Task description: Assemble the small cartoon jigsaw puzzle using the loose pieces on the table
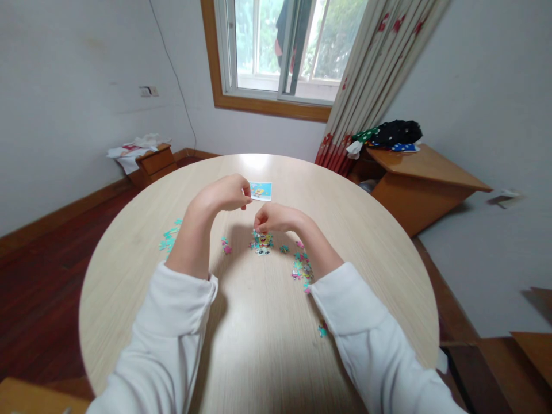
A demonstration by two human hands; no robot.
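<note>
My left hand [230,192] is bent over the far part of the table, its fingers closed at the left edge of a small picture card [262,191] with a blue and yellow print. Nearer to me lies a partly joined jigsaw puzzle [263,242] showing a yellow cartoon figure. My right hand [269,217] pinches a puzzle piece [256,231] at the puzzle's upper left edge; the fingers cover most of it. A loose teal piece [284,249] lies just right of the puzzle, and a few pink and teal pieces [226,247] lie to its left.
Several mixed pieces [301,267] are spread beside my right forearm, with one piece [322,331] closer to me. Teal pieces [169,237] lie left of my left forearm. The round table [259,356] stands before a window, with a wooden cabinet [414,172] at right.
</note>
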